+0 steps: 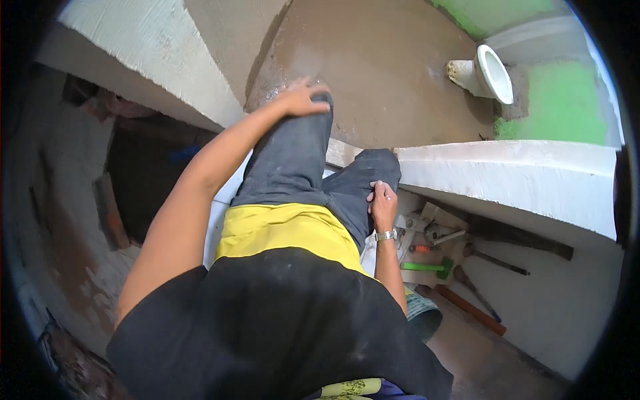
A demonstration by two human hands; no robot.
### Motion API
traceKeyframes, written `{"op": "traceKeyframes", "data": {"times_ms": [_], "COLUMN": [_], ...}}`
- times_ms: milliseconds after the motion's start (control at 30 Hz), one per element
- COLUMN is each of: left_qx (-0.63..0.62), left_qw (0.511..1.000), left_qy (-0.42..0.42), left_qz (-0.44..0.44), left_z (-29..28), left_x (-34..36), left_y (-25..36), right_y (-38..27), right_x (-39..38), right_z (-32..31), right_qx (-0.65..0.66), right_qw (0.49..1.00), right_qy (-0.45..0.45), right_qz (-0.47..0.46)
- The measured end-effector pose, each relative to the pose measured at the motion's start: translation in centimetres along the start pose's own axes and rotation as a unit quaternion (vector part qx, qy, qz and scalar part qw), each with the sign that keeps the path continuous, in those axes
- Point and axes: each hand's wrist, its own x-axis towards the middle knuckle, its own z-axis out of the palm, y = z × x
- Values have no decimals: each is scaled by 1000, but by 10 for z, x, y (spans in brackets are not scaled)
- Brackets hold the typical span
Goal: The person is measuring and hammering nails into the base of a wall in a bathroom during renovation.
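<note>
Dark grey trousers (pixel 283 170) on the seated person are what both hands touch; they lie at the middle of the view, just beyond a yellow shirt hem (pixel 280 230) and a black top (pixel 280 320). Their cloth looks matt and faintly dusty, creased near the lap and pulled smooth over the left thigh, with both knees bent and set apart. Over the left knee lies the left hand (pixel 303 100), its fingers spread and holding nothing that shows. On the right thigh rests the right hand (pixel 383 199), fingers loosely bent; whether they pinch anything, I cannot tell. A metal watch (pixel 385 235) circles that wrist. Near the right forearm, partly hidden by it, a green, bucket-like container (pixel 427 317) lies with its rounded mouth toward the lower right; its inside is shadowed, so any contents cannot be made out. Just beside it are a reddish-brown pipe (pixel 470 310) and a green hammer (pixel 427 267), among other hand tools. Well apart, at the upper right, a white toilet bowl (pixel 493 75) stands tilted in this view on the brown floor (pixel 380 73), its base crusted with something tan; what it contains cannot be seen.
</note>
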Motion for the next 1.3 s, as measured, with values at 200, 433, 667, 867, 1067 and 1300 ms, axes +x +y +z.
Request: {"op": "traceKeyframes", "data": {"times_ms": [200, 433, 667, 867, 1067, 1300], "left_qx": [-453, -651, -395, -508, -653, -712], "left_qw": [890, 722, 915, 845, 717, 679], "left_qy": [29, 77, 4, -123, -164, -110], "left_qz": [-46, -221, 79, -108, -180, -143], "left_z": [120, 46, 5, 32, 42, 18], "left_x": [-117, -134, -129, -141, -134, -144], "left_y": [-81, -38, 101, 100, 42, 41], "right_y": [-3, -89, -111, -24, 253, 323], "right_x": [-8, -8, -22, -53, -58, -25], "right_z": [-15, 22, 50, 6, 7, 81], "right_qx": [146, -19, 387, 189, -208, -121], "right_qw": [988, 971, 907, 964, 952, 938], "right_qy": [-31, -56, -99, 160, 139, 206], "right_qz": [42, -233, -133, -103, 179, 251]}}
